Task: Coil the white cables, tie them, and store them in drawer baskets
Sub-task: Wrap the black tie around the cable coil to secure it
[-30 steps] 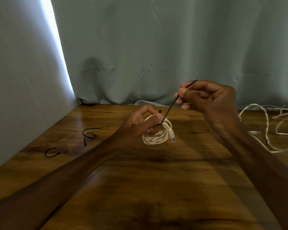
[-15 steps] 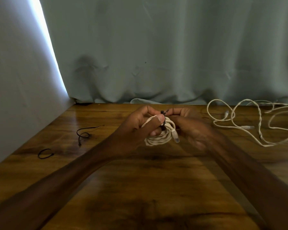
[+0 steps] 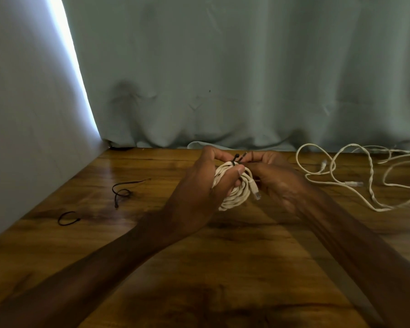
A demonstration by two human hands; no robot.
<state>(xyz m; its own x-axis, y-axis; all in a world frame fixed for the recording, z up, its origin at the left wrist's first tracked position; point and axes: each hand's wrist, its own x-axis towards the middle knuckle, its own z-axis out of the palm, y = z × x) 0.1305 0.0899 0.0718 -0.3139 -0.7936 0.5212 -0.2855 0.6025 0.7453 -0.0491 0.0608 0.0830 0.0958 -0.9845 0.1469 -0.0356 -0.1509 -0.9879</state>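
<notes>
1. Left hand (image 3: 199, 185) clamps the coiled white cable (image 3: 237, 197) above the glossy wooden table (image 3: 199, 268), with the thumb pressed across the strands.
2. Right hand (image 3: 279, 183), blurred, curls at the thin black cable tie (image 3: 236, 159) cinched round the coil's top; whether it pinches the tie cannot be told.
3. Twisted strands form an oval coil whose long axis runs away from the person, and its clear plug (image 3: 256, 194) points back toward them.
4. Loose white cable (image 3: 365, 176) sprawls right of the grip, and spare black ties (image 3: 121, 190) lie to its left.

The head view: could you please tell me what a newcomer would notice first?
At the middle, the left hand grips a coiled white cable while the right hand pinches the black tie around it. Loose white cables sprawl on the wooden table at right; two spare black ties lie at left.
</notes>
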